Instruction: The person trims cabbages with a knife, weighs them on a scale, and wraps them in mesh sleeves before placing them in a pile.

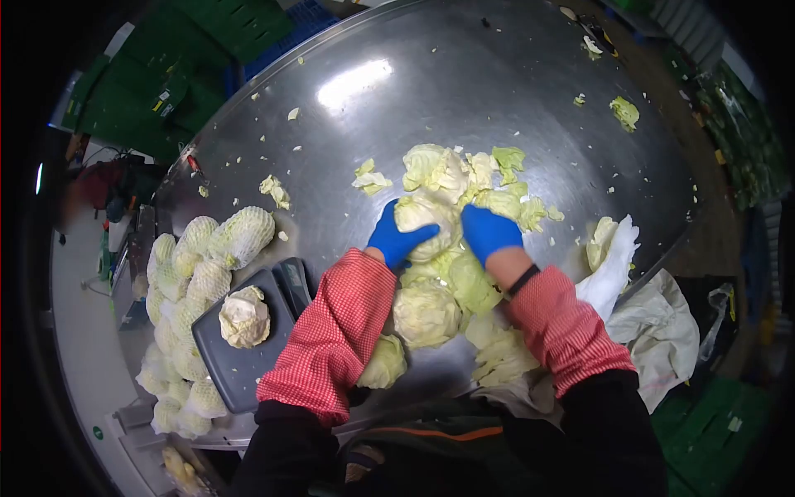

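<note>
My left hand (397, 238), in a blue glove, is wrapped around the left side of a pale cabbage head (427, 215), thumb across its front. On the other side, my blue-gloved right hand (489, 232) has its fingers curled in at a cabbage leaf by the head's right edge; the fingertips are partly hidden. Loose leaves (497, 201) lie just beyond both hands, beside another pale leafy piece (428, 166). Closer to my body sit a second cabbage (426, 315), a smaller one (383, 363) and more stripped leaves (499, 346).
At left, several cabbages in white foam nets (209, 282) are piled beside a grey scale (248, 377) bearing one bare cabbage (245, 317). Leaf scraps dot the metal table (530, 91). White sacking (654, 331) hangs at the right edge. Green crates (132, 99) stand beyond the table.
</note>
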A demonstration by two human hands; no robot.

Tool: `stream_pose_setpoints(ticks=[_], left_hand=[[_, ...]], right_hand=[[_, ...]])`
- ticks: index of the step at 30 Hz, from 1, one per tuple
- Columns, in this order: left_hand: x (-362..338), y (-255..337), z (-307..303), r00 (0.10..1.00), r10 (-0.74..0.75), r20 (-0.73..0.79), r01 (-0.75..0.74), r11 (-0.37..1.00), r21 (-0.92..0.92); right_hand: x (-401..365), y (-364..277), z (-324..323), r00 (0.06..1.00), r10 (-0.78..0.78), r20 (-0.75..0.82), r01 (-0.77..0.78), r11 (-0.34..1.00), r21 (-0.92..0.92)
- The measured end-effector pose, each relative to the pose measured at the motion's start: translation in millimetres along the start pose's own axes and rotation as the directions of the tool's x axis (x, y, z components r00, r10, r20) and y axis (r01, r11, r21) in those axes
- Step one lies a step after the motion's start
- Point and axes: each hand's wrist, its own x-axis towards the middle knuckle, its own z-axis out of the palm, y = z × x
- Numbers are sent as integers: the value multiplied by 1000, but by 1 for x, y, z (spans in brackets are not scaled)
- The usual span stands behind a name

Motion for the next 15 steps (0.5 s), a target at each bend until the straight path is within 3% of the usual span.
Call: stream_pose_setpoints(ticks=[1, 2, 5, 6, 9, 12, 15], left_hand=[[9, -21, 4, 988, 151, -19, -148, 985, 90], [9, -26, 6, 963, 260, -70, -234, 936, 261], [-11, -14, -9, 992, 58, 111, -31, 972, -233], [-7, -25, -8, 977, 199, 80, -174, 953, -247], [3, -51, -7, 925, 380, 14, -378, 923, -66], [-2, -54, -7, 925, 379, 33, -369, 914, -169], [-11, -48, -4, 923, 383, 26, -364, 894, -263]], right_hand=[[9, 9, 3, 1000, 5, -20, -5, 1000, 6], [15, 8, -11, 996, 54, 70, -60, 995, 80], [16, -20, -45, 977, 20, 212, -48, 991, 126], [12, -30, -55, 979, 63, 192, -93, 984, 152], [18, -24, -21, 989, 71, -127, -33, 960, 277], [33, -34, -34, 979, 102, 178, -140, 965, 220], [37, -34, -32, 976, 159, 146, -189, 957, 221]])
